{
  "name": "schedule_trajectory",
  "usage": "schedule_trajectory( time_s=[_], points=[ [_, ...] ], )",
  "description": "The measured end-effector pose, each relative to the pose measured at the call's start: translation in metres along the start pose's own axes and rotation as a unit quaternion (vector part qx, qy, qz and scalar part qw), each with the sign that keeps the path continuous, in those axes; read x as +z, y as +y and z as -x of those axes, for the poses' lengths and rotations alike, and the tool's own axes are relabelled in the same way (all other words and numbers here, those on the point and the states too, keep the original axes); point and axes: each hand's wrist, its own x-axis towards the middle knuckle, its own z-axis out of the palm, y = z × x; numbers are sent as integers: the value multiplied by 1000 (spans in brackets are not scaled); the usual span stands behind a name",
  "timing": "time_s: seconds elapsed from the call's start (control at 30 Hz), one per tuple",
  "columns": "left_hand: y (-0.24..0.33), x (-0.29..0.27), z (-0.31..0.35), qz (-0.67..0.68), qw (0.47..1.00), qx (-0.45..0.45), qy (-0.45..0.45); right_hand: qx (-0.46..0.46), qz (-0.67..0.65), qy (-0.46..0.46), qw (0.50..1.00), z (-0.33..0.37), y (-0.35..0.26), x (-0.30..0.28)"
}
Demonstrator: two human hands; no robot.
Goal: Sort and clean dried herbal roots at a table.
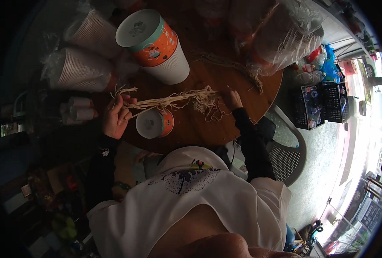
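Observation:
A bundle of pale straw-coloured strings (pixel 169 101) stretches across the round table, loose ends sticking up at the left and a tangle at the right. Wrapped round its left end is my left hand (pixel 116 117). My right hand (pixel 232 99) is closed by the tangled end, at the strands; its fingertips are dim. Just below the bundle, near the table's edge, a single paper cup (pixel 150 124) with an orange and green print lies close to my left hand. Beyond the strings stands a tall upside-down stack of paper tubs (pixel 161 47), the top one printed orange and green.
More strings (pixel 238 66) lie on the wooden table (pixel 199 129) farther right. Plastic-wrapped stacks of cups (pixel 81 69) stand at the left, another wrapped stack (pixel 290 38) at the far right. A grey chair (pixel 292 150) and black crates (pixel 320 105) with bottles are on the right.

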Motion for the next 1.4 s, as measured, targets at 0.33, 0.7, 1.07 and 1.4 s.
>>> schedule_trajectory(
  time_s=[0.33, 0.7, 1.07, 1.4],
  points=[
    [67, -13, 20, 61, 995, 76, -25, -16, 187, -18, 982, 46, 142, 21],
    [94, 5, 30, 97, 991, 74, -53, 192, 250, -85, 945, 57, 97, -2],
    [105, 78, 38, 59, 984, 62, -153, -89, -86, -216, 968, -21, -85, 87],
    [185, 32, 63, -20, 939, 266, -217, 145, 65, -105, 982, 41, 69, 76]
  ],
)
